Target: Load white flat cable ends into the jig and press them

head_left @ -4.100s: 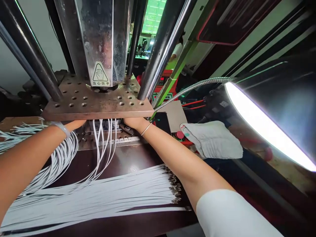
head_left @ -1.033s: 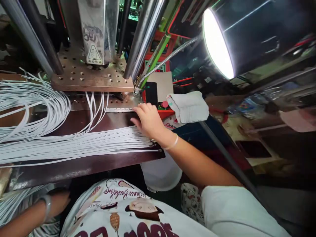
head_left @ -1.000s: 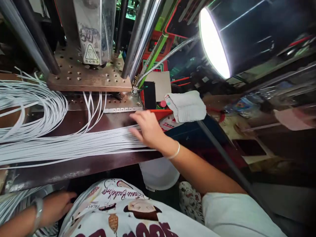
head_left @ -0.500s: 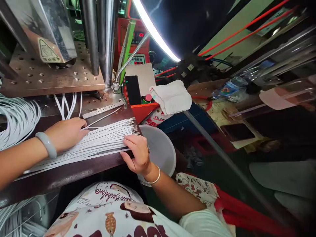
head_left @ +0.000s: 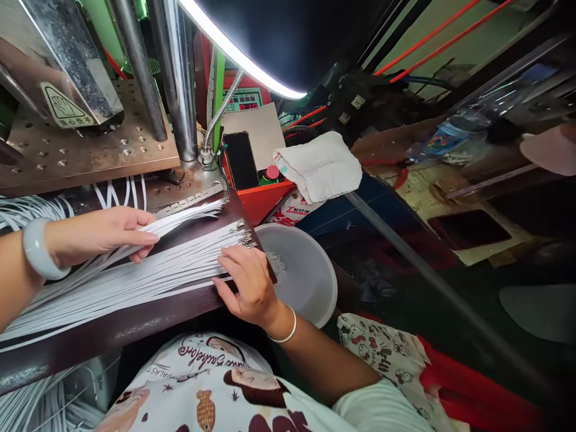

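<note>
Many white flat cables (head_left: pixel 148 279) with metal plug ends lie side by side across the dark table (head_left: pixel 135 318). My left hand (head_left: pixel 101 231) pinches a small bunch of these cables (head_left: pixel 189 214) and holds it raised above the rest. My right hand (head_left: pixel 247 282) lies with its fingers flat on the cable ends near the table's right corner. Several more cables run under the brown perforated press plate (head_left: pixel 90 159), beside a metal strip (head_left: pixel 189 201).
A white plastic basin (head_left: pixel 301 276) sits below the table's right corner. Behind it are a red control box (head_left: pixel 256 198) with a phone (head_left: pixel 240 161), a red button (head_left: pixel 271 172) and a white cloth (head_left: pixel 321 165). A bright lamp (head_left: pixel 243 57) hangs overhead.
My left hand has lifted a small bunch of cables off the pile. My right hand stays on the cable ends, and the view has tilted slightly.
</note>
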`<state>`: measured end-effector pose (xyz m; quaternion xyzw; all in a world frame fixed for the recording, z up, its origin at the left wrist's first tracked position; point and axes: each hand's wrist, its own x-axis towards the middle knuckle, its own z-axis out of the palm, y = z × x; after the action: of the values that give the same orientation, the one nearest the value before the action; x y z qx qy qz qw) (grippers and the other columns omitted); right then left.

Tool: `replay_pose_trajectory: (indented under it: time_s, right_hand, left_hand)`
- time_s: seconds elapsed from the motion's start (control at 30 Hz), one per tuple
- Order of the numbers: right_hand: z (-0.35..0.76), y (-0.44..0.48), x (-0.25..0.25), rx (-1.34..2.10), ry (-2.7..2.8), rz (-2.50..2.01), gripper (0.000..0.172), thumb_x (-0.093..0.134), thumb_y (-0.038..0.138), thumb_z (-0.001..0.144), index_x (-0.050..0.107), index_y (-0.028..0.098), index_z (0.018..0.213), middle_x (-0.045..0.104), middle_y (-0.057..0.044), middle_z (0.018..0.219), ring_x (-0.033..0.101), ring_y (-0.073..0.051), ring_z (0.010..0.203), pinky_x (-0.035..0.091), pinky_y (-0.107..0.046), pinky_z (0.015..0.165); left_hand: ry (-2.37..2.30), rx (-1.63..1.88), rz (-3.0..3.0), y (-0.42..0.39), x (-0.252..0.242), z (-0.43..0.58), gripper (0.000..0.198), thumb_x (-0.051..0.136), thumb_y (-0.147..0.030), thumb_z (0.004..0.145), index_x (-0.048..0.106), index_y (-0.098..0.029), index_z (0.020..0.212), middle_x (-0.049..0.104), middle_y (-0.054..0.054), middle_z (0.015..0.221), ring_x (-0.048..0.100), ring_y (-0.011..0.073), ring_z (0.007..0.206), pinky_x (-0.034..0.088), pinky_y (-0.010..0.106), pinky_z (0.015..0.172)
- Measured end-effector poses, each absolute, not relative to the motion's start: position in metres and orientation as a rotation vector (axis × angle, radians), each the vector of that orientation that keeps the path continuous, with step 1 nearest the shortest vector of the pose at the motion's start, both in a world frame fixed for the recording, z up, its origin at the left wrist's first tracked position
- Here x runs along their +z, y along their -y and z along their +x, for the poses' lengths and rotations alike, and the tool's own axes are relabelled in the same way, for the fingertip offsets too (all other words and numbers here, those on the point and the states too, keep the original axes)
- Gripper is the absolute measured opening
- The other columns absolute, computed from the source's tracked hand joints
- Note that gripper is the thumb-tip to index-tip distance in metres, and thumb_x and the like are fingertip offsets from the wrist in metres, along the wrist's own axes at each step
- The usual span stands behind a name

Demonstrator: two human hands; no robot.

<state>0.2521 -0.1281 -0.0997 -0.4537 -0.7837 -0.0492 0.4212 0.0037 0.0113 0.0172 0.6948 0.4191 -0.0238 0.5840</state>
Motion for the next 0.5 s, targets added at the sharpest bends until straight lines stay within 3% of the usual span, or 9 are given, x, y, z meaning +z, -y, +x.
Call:
replay_pose_trajectory:
  time_s: [0.2,0.5]
  right_hand:
    - [0.268,0.117,-0.076,0.073,1.806,-1.034,0.022,0.058,0.016,0.096,0.065,0.019,0.117,0.075,-0.012,0.11,0.069,-0.025,0.108,0.055,-0.044,0.095]
    - [0.267,0.046,-0.027,0.216,1.964,-1.035,0.03,0.043,0.024,0.106,0.066,0.015,0.122,0.075,-0.013,0.118,0.069,-0.02,0.112,0.055,-0.036,0.099]
  left_hand:
    - [-1.081,-0.119,1.485,-0.021,-0.005,0.022,0.045,0.082,-0.058,0.062,0.063,-0.018,0.069,0.067,0.005,0.066,0.06,0.0167,0.058,0.05,0.028,0.056]
    - [-1.171,-0.096,1.684,-0.025,-0.013,0.03,0.046,0.074,-0.064,0.056,0.058,-0.02,0.059,0.059,0.0,0.06,0.054,0.0149,0.058,0.044,0.027,0.057]
